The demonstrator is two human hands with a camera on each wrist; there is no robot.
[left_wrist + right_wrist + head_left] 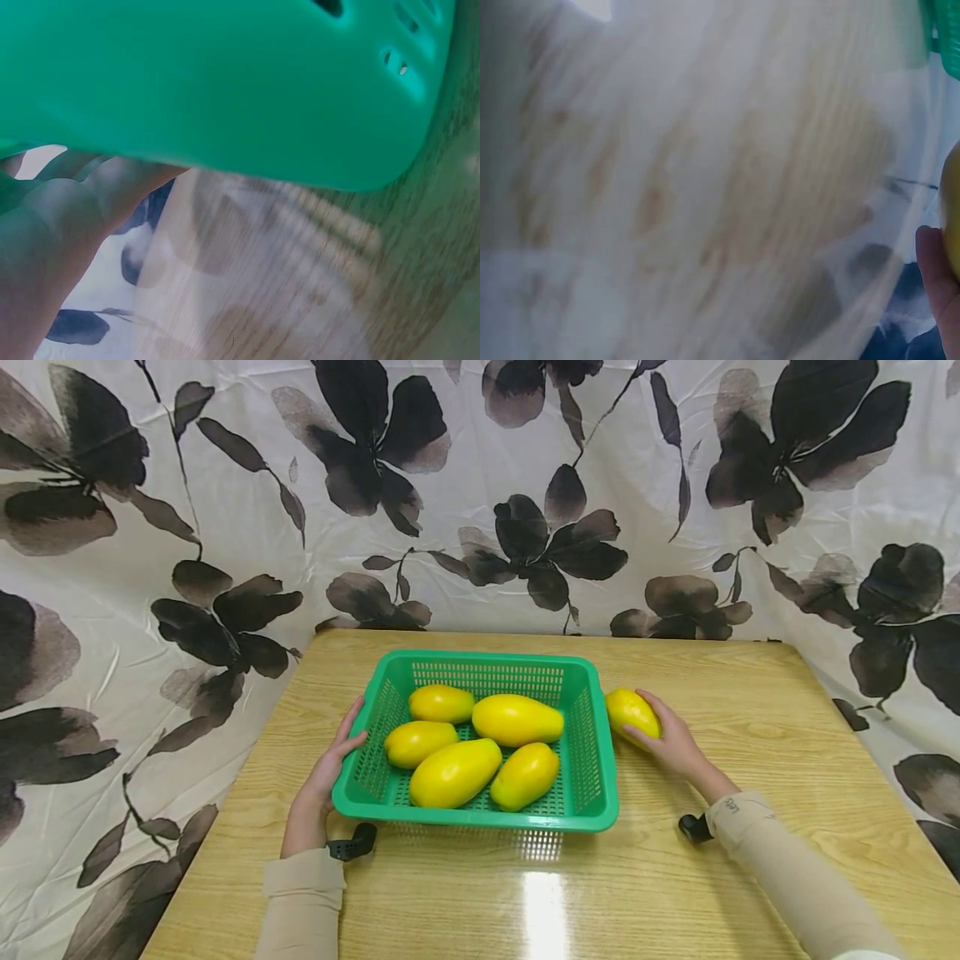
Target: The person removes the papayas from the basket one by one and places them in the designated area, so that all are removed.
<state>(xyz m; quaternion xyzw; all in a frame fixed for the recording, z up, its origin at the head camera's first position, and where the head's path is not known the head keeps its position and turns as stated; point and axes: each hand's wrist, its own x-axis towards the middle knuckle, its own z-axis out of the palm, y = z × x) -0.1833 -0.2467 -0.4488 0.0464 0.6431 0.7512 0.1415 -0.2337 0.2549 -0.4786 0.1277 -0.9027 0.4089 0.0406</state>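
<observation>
On the left side of a green plastic basket (480, 814), my left hand (327, 767) grips the rim, thumb over the edge and fingers along the outer wall. The left wrist view shows these fingers (120, 187) against the basket's underside edge. To the right of the basket, my right hand (671, 743) holds a yellow papaya (628, 710) between thumb and fingers, close to the basket's outer wall. Several other papayas lie inside, among them a large one (517, 720) at the back and another (455, 774) at the front. The right wrist view catches only the held papaya's edge (952, 202).
The basket stands on a light wooden table (450, 893). A white cloth with dark flowers (465, 593) hangs behind the table and at its sides. Dark wrist-worn devices sit at the left wrist (354, 843) and at the right wrist (696, 828).
</observation>
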